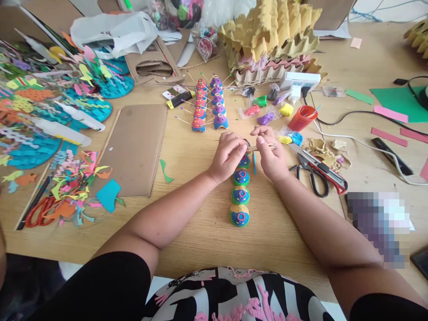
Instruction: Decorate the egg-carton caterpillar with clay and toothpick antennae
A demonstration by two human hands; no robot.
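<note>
My left hand [226, 156] and my right hand [272, 156] are close together over the table, pinching a small bundle of thin wooden sticks [256, 148] between them. Beneath them runs a column of egg-carton cups [240, 195], painted blue with green rims and red rings; my hands partly hide the farthest ones. A thin blue stick [254, 163] lies beside that column. Beyond my left hand stand two more rows of cups, one red and blue [198, 124], the other purple and blue [220, 120], with thin sticks poking out.
Scissors [316, 176] and a box cutter [324, 171] lie right of my right hand, near an orange cup [302, 118] and coloured clay packets [266, 118]. Egg trays [270, 35] are stacked behind. Leftward are cardboard [133, 147], paper scraps [80, 187] and glue bottles [56, 130].
</note>
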